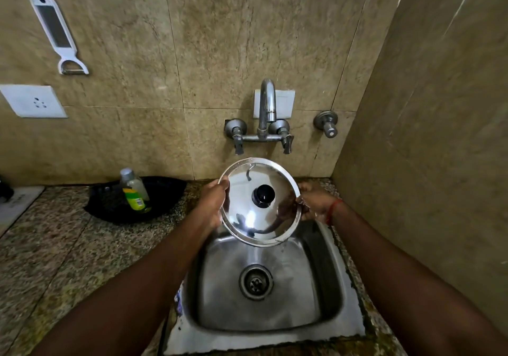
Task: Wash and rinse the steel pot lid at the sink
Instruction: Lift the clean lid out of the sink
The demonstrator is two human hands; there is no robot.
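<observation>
Beige stone tiles back the steel sink [324,325] where we hold the steel pot lid [247,215] over the basin, tilted with its black knob [263,196] facing us, probably so water runs off into the drain [256,281]. Our left hand [211,204] and right hand [316,204] each have their grip clamped on opposite rim edges, steadying it below the tap [268,102]; no running water is clearly visible. Outward, a soap bottle [134,190] waits on the granite bench [55,245].
</observation>
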